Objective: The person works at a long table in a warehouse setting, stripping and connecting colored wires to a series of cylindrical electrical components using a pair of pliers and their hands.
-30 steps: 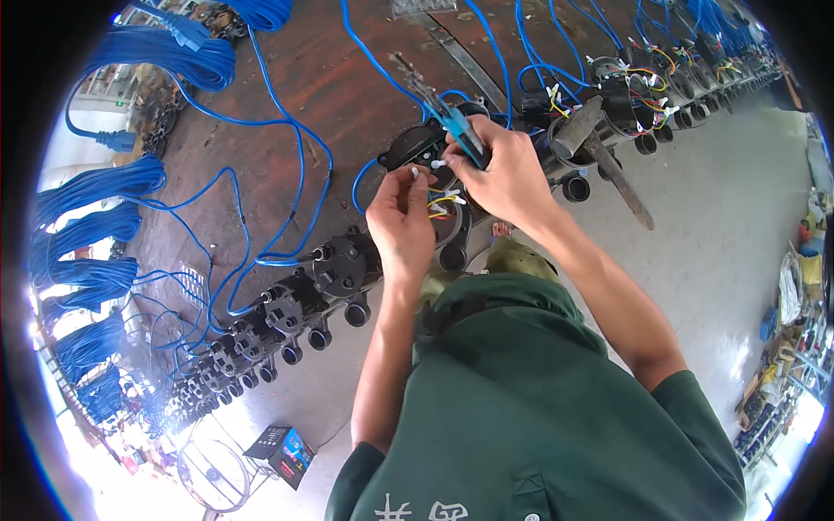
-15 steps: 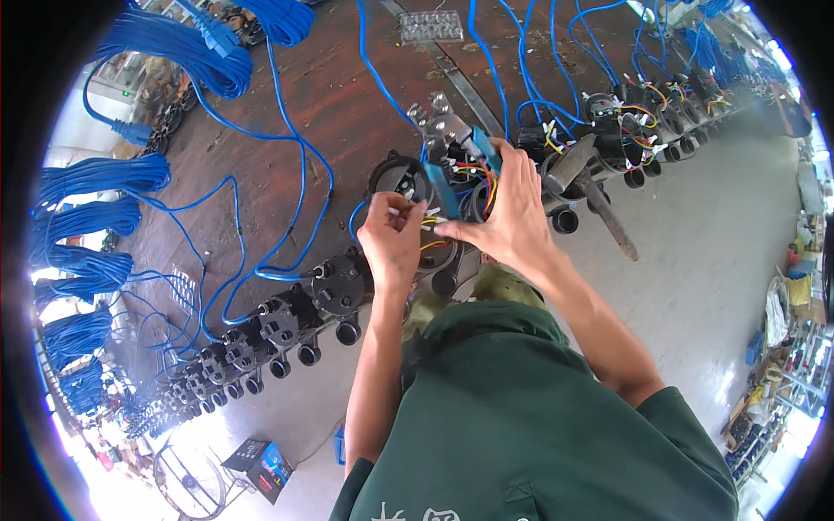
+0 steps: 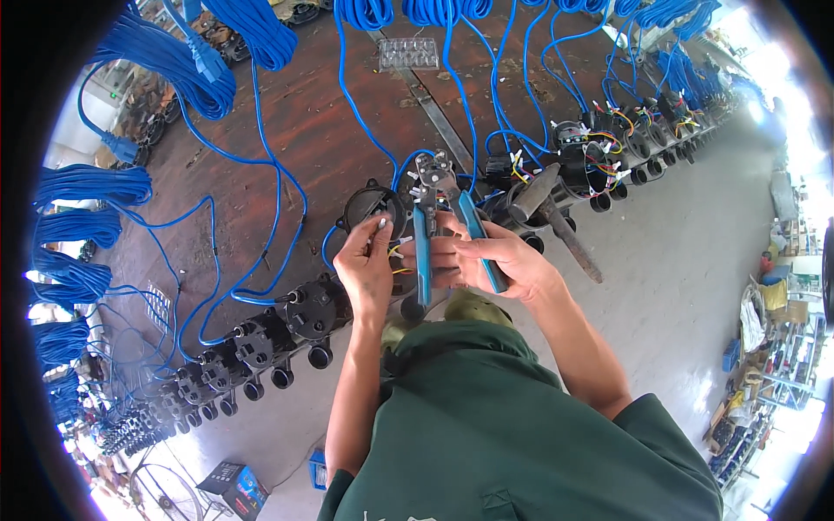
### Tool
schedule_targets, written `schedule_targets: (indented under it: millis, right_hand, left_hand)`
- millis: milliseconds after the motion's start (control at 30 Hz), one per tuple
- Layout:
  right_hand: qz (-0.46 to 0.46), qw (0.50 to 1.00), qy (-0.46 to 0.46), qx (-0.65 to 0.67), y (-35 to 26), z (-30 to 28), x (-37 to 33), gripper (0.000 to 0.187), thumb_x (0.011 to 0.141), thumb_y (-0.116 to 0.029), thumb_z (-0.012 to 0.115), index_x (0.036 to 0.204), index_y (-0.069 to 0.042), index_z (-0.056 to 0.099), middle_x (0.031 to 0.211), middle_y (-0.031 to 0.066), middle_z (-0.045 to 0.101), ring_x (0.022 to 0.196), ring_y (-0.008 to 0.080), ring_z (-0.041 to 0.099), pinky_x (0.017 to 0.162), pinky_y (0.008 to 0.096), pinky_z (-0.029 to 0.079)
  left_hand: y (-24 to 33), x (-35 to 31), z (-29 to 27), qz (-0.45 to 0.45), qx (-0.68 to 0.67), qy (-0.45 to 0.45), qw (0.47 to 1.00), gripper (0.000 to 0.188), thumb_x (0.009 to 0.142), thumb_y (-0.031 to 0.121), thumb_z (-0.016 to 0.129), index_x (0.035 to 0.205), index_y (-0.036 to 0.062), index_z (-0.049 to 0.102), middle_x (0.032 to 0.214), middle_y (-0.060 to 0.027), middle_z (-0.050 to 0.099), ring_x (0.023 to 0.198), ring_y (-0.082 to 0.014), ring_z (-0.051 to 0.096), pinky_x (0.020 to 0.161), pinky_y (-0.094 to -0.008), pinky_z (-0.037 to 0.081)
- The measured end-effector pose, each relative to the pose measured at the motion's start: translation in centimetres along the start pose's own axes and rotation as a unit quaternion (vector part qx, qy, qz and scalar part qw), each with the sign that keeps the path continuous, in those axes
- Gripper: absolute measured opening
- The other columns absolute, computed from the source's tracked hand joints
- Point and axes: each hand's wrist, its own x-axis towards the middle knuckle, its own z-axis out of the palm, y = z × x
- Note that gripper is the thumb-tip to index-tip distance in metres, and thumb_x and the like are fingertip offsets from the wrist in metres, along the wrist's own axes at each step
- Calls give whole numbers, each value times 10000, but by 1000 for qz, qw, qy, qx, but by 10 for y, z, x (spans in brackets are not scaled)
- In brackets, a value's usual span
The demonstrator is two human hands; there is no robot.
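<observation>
Crimping pliers with blue handles [image 3: 473,227] stand upright in my right hand [image 3: 514,265], their jaws pointing to the far side and the handles spread apart. The fingers reach between the two handles, with the thumb across the right one. My left hand [image 3: 365,269] pinches a small white connector [image 3: 381,223] between thumb and fingertips. Right behind it lies an open black round housing [image 3: 358,207] at the bench edge. Yellow wires [image 3: 396,252] with white ends show between my hands, partly hidden by the fingers.
A hammer [image 3: 569,239] lies right of the pliers, its handle overhanging the bench edge. Closed black housings [image 3: 311,311] line the edge at left; open wired ones [image 3: 599,165] continue at right. Blue cable coils [image 3: 91,184] surround the wooden bench [image 3: 304,104]. A clear plastic tray [image 3: 408,54] lies farther back.
The pliers have swung nearer to me, and my right hand has turned so its fingers sit between the handles. My left hand keeps its pinch. The whole view has shifted slightly.
</observation>
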Motion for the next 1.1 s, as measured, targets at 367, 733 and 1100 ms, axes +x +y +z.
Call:
schedule_targets:
  millis: [367, 733, 1100]
  right_hand:
    - [-39, 994, 44, -92, -3, 1, -11, 625, 837, -63, 707, 1419, 57, 514, 1295, 161, 639, 969, 152, 603, 796, 298, 520]
    - [-249, 511, 266, -778, -6, 3, -2, 545, 795, -21, 753, 1317, -59, 601, 958, 158, 687, 864, 402, 683, 714, 495, 549]
    - [-270, 572, 265, -728, 13, 22, 4, 507, 777, 19, 726, 1256, 48, 561, 1108, 233, 668, 953, 430, 687, 835, 472, 557]
  left_hand:
    - [25, -13, -2, -73, -128, -42, 988, 156, 971, 78, 731, 1054, -49, 696, 888, -93, 789, 762, -62, 670, 645, -207, 492]
    - [27, -20, -6, -109, -133, -66, 983, 200, 953, 32, 744, 1097, -107, 740, 872, -102, 760, 789, -108, 691, 722, -225, 530]
    - [36, -15, -9, -118, -90, -83, 985, 202, 985, 102, 700, 1077, -71, 754, 793, -52, 744, 693, -39, 590, 596, -223, 446]
